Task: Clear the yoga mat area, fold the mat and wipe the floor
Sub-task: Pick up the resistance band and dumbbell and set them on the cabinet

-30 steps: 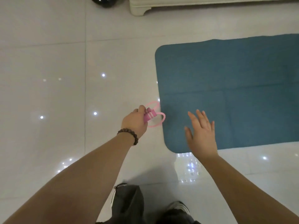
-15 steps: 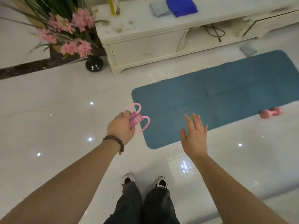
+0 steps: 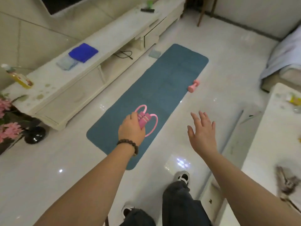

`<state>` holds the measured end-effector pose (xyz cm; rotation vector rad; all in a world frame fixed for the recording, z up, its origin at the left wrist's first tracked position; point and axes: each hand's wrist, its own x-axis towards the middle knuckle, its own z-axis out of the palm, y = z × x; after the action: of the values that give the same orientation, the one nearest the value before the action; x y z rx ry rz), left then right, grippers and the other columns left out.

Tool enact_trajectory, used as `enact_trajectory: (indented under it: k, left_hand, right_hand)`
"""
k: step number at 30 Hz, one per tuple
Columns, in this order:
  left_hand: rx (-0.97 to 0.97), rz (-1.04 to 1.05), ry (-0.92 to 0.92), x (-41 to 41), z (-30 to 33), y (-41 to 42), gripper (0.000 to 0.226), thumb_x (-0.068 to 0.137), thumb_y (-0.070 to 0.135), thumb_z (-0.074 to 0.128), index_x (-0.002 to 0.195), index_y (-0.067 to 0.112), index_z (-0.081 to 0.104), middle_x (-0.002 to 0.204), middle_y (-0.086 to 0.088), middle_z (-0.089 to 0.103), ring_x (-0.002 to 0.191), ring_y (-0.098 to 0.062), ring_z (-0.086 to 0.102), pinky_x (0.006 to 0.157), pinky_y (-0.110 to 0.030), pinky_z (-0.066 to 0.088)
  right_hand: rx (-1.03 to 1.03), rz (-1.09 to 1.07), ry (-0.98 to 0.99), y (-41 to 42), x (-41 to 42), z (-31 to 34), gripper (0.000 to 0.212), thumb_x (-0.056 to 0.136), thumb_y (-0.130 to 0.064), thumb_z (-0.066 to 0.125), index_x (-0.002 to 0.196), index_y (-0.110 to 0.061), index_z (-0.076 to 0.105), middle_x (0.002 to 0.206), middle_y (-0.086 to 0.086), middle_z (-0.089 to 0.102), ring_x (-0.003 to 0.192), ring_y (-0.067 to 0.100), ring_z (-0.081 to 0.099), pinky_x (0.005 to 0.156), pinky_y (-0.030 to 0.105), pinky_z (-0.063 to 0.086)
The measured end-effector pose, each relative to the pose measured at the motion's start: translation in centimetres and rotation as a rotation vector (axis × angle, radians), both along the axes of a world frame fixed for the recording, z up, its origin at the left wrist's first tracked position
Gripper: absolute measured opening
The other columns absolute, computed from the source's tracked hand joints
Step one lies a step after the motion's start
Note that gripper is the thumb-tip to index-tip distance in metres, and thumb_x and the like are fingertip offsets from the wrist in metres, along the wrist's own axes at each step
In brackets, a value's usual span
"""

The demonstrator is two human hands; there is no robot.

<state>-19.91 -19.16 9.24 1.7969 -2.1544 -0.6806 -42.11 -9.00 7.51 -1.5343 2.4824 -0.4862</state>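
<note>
Above the near end of the blue yoga mat (image 3: 156, 88), our left hand (image 3: 132, 128) has its fingers closed around a pink resistance band (image 3: 145, 119). Our right hand (image 3: 202, 132) hovers beyond the mat's right edge, fingers spread, empty. A pink dumbbell (image 3: 193, 86) rests against that edge.

Along the wall, a long white cabinet (image 3: 91, 69) bearing a folded blue cloth (image 3: 83, 52), a pale cloth (image 3: 66, 63) just beside it and a yellow bottle (image 3: 20, 78). At left, pink flowers (image 3: 8, 129) above a black vase (image 3: 35, 134). At right, a white table (image 3: 270, 144).
</note>
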Motion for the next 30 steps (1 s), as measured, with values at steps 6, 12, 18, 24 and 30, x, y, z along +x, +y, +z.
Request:
enact_trajectory:
  k: [6,12,18,24,30]
  left_hand:
    - [-0.038,-0.127,-0.032,-12.8,0.2,-1.8,0.024,0.085,0.016,0.059,0.106,0.009,0.050,0.101,-0.012,0.056,0.088,-0.033,0.056,0.071,-0.041,0.046]
    - [-0.023,-0.171,-0.060,-26.1,0.0,-4.5,0.022,0.085,0.017,0.059,0.104,0.010,0.049,0.098,-0.009,0.054,0.087,-0.030,0.056,0.071,-0.041,0.048]
    - [-0.015,-0.176,-0.070,-37.4,0.5,-7.5,0.020,0.086,0.016,0.058,0.103,0.012,0.049,0.095,-0.006,0.053,0.083,-0.026,0.055,0.068,-0.036,0.045]
    - [-0.027,-0.141,-0.068,-44.3,0.7,-12.5,0.018,0.087,0.016,0.059,0.101,0.013,0.048,0.090,-0.005,0.052,0.081,-0.025,0.055,0.070,-0.039,0.050]
    - [-0.031,-0.088,-0.048,-50.0,-1.2,-19.8,0.024,0.086,0.018,0.062,0.105,0.011,0.049,0.093,-0.006,0.053,0.081,-0.024,0.055,0.073,-0.042,0.053]
  right_hand:
    - [-0.017,-0.139,0.000,0.2,-11.9,-0.3,0.050,0.094,-0.023,0.051,0.143,-0.017,0.039,0.153,0.013,0.030,0.145,0.028,0.018,0.116,0.053,0.009]
    - [0.044,-0.148,-0.037,-2.0,-24.1,-0.7,0.051,0.097,-0.026,0.045,0.146,-0.020,0.033,0.157,0.009,0.022,0.147,0.024,0.008,0.117,0.050,0.005]
    - [0.067,-0.174,-0.050,-4.3,-34.5,0.0,0.051,0.098,-0.028,0.043,0.147,-0.023,0.030,0.158,0.006,0.018,0.147,0.020,0.004,0.118,0.048,0.002]
    - [0.038,-0.155,-0.061,-9.4,-40.7,0.2,0.050,0.098,-0.026,0.044,0.146,-0.022,0.032,0.157,0.007,0.020,0.147,0.022,0.007,0.118,0.048,0.001]
    - [0.021,-0.102,-0.019,-17.6,-46.9,-1.2,0.050,0.099,-0.028,0.042,0.147,-0.022,0.031,0.158,0.006,0.019,0.147,0.021,0.006,0.117,0.047,0.001]
